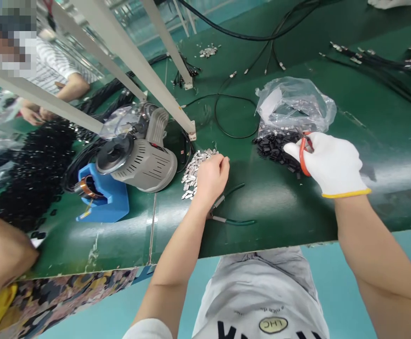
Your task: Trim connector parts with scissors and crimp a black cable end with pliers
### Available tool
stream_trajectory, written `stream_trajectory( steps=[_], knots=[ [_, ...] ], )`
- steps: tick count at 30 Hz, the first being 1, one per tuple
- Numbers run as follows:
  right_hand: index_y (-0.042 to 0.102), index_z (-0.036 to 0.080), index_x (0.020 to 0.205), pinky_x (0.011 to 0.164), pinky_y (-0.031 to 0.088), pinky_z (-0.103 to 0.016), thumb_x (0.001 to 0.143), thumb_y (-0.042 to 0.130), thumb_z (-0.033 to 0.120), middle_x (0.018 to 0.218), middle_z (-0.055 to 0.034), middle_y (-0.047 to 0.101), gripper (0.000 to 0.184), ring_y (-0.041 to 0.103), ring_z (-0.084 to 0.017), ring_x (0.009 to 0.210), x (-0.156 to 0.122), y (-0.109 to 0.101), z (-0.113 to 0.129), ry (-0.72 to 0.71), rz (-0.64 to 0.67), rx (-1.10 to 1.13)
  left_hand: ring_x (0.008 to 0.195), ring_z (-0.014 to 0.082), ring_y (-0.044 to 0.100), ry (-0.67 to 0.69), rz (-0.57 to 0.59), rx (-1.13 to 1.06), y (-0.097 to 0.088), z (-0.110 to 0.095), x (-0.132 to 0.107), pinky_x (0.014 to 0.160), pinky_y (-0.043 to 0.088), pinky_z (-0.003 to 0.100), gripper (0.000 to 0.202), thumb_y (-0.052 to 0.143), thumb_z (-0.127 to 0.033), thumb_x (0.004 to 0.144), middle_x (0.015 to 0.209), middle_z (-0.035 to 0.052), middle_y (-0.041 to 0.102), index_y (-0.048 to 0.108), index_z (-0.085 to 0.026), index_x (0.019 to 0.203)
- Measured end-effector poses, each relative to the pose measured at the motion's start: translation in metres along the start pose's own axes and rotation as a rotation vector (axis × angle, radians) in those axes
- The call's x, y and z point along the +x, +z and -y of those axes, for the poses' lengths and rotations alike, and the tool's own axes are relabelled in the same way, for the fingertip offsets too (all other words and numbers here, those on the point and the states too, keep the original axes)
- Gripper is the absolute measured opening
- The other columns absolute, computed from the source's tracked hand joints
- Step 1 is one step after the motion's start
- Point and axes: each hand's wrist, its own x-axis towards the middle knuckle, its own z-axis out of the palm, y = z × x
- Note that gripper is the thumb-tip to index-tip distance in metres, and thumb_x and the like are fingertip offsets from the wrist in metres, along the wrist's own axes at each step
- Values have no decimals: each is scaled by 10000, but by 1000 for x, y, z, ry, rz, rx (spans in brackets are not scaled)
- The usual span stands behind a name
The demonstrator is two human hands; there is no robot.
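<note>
My bare left hand (212, 175) rests at the right edge of a pile of small silvery metal pieces (190, 176). Its fingers are curled closed, and whatever they pinch is hidden. A white glove with a yellow cuff covers my right hand (336, 162), which is wrapped round red-handled scissors (303, 157); the blades barely show. Those scissors are over the right side of a heap of small black plastic pieces (276, 147). Just right of my left wrist, a tool with green handles (241, 221) lies on the green tabletop (279, 207).
Behind the black heap sits a clear plastic bag (295, 103). A grey machine (143, 162) and a blue tape dispenser (108, 200) stand at left, below slanting white posts (135, 61). Black cables (378, 66) lie at the back right. Other people's arms (0, 245) are at left.
</note>
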Motion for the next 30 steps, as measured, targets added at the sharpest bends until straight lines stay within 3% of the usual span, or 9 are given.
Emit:
stream_trajectory(
  steps=[3,7,10,13,15,18,24,30],
  knots=[
    [740,275,1110,627,379,-374,825,471,853,874,-133,726,699,581,-284,666,-1,-1,3,-14,85,33,585,196,462,-128,9,189,-20,4,7,650,257,325,423,567,-347,995,576,11,499,455,-231,605],
    [733,302,1050,629,390,-374,821,498,834,829,-94,718,625,569,-273,659,-5,-4,9,-20,138,71,720,210,556,-6,-106,156,-27,8,46,694,343,314,298,530,-307,1016,755,58,633,574,-215,736],
    [740,297,998,636,395,-373,804,535,825,791,-79,707,599,572,-269,676,-7,-7,10,7,136,116,956,247,647,17,-28,250,-11,21,106,870,453,343,159,543,-153,954,1054,115,719,698,-188,958],
    [743,281,950,652,405,-370,802,548,826,802,-72,714,598,596,-261,710,-7,-11,9,62,117,204,1172,268,641,-36,126,390,16,38,171,1038,460,372,311,496,-143,971,1295,136,696,720,-170,1185],
    [743,291,943,658,422,-362,810,554,824,833,-54,730,582,622,-252,736,-7,-14,6,115,104,304,1238,271,622,-47,140,406,35,47,207,1088,447,382,369,475,-129,973,1353,149,678,706,-152,1260],
    [747,330,970,655,445,-349,815,591,796,868,-14,752,515,655,-238,757,-6,-17,-1,200,73,452,1251,272,619,-71,141,417,59,58,242,1099,447,393,383,484,-138,969,1360,166,679,698,-134,1286],
    [744,327,951,624,441,-319,869,622,672,841,4,748,374,638,-200,732,-4,-12,-13,176,46,564,1107,275,651,-131,158,443,83,70,267,1030,479,407,328,455,-133,957,1177,176,735,734,-115,1128],
    [745,281,918,585,427,-311,842,634,718,787,-29,732,457,628,-203,685,-2,-13,-15,165,-20,642,1227,338,594,-91,163,469,82,56,266,1058,445,450,365,420,-65,924,1302,268,655,666,-32,1192]
  ],
)
